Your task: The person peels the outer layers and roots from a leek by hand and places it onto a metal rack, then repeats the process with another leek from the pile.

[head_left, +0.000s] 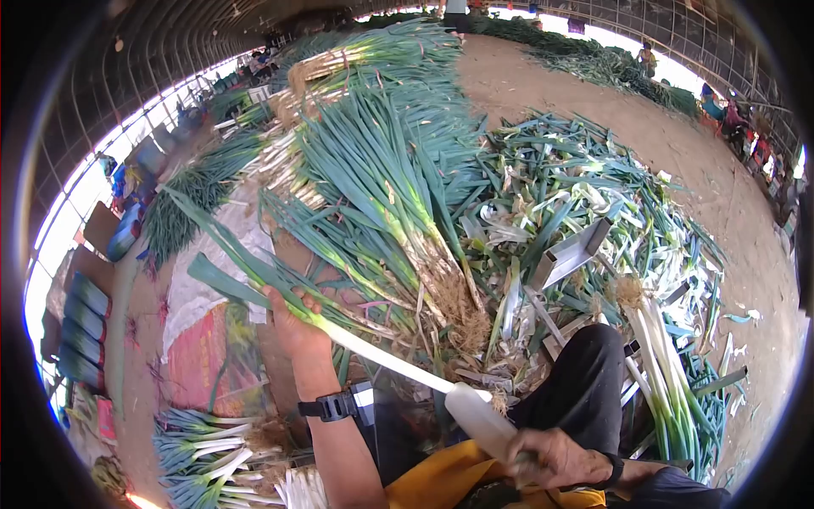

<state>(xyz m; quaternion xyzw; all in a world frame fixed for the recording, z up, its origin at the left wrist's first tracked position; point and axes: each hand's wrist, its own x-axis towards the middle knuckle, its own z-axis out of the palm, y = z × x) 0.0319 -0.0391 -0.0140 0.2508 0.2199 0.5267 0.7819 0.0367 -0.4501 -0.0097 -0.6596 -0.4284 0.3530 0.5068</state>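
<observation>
My left hand (297,329) is closed around one long green onion (386,360), where the leaves meet the white stalk. Its leaves point to the upper left, and its root end slants down towards my lap. In my right hand (555,458) is a knife (479,417), gripped by the handle. The broad blade lies against the lower white end of the stalk, near the small roots. Just beyond my hands rests a big heap of untrimmed green onions (373,170) with soil on their roots.
Peeled leaves (577,187) form a pile at the right, with a metal channel piece (572,254) in it. A bundle of whiter onions (666,382) leans beside my knee. More cleaned onions (208,458) lie at lower left by a pink and yellow sack (212,360). People sit far off.
</observation>
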